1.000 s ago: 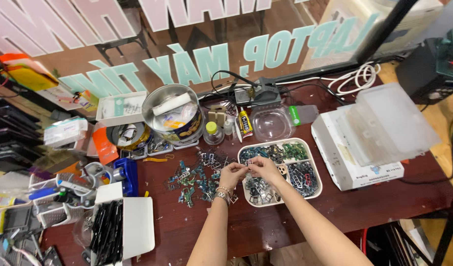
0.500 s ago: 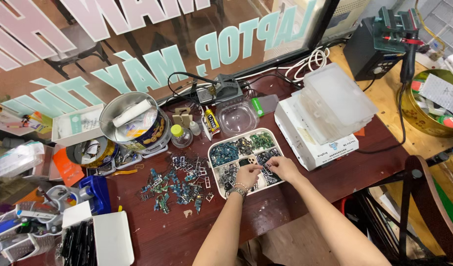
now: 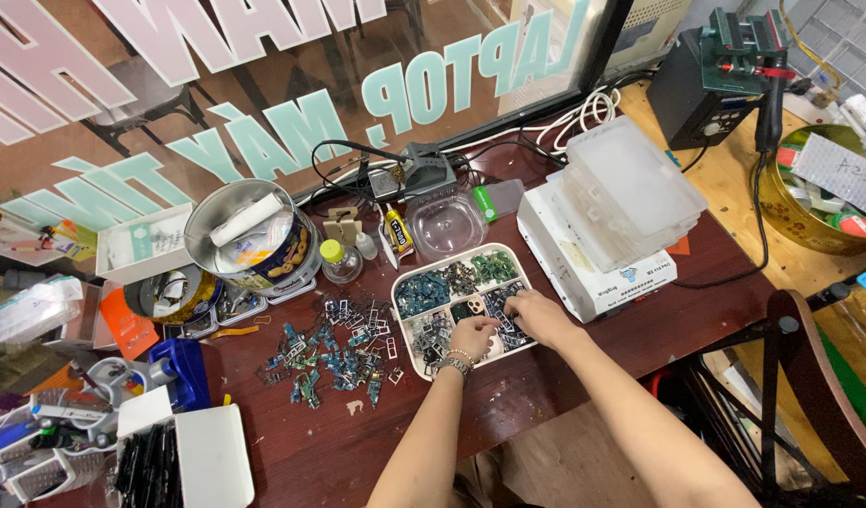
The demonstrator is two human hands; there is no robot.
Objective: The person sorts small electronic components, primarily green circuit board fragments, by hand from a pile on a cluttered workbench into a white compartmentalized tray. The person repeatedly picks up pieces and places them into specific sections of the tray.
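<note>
Our left hand (image 3: 472, 337) and right hand (image 3: 534, 315) rest in the white tray (image 3: 402, 285) of small circuit parts (image 3: 421, 293); each grip's state we cannot tell. At ten o'clock, a round tin (image 3: 249, 235) holds papers.

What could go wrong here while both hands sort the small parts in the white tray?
The left hand and right hand work inside the white tray, which sits near the table's front edge; a push might slide it off. The loose pile of small parts beside it could get mixed in or swept to the floor.
</note>
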